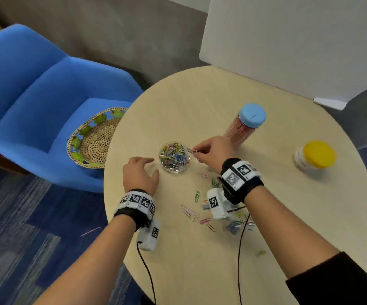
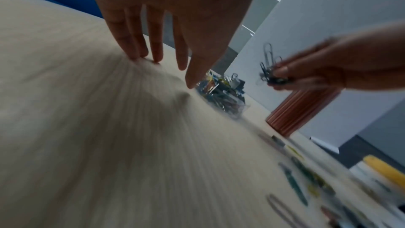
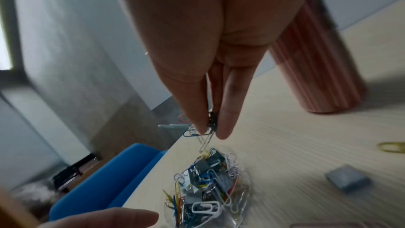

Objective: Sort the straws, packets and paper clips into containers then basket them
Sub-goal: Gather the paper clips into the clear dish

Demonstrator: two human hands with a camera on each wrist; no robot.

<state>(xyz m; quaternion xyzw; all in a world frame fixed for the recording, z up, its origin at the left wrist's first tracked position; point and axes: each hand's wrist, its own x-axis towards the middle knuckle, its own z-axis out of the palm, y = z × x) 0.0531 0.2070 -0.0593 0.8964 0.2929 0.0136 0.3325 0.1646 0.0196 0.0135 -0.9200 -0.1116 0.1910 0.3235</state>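
A small clear round dish [image 1: 174, 157] [image 3: 210, 188] [image 2: 221, 96] on the round table holds a heap of coloured paper clips. My right hand [image 1: 209, 151] [image 3: 210, 131] [image 2: 282, 77] pinches a small bunch of paper clips [image 3: 203, 133] [image 2: 268, 68] just above the dish's right rim. My left hand [image 1: 140, 172] [image 2: 171, 65] rests open on the table left of the dish, its fingertips [image 2: 140, 56] touching the wood. Loose paper clips [image 1: 196, 208] lie scattered near my right wrist. A clear jar of pink straws [image 1: 244, 126] [image 3: 317, 68] with a blue lid stands behind my right hand.
A yellow-lidded jar [image 1: 314, 156] stands at the table's right. A woven basket [image 1: 94, 139] sits on the blue armchair [image 1: 35, 95] left of the table. A white board [image 1: 288, 40] leans at the far edge. A small grey binder clip [image 3: 347, 178] lies right of the dish.
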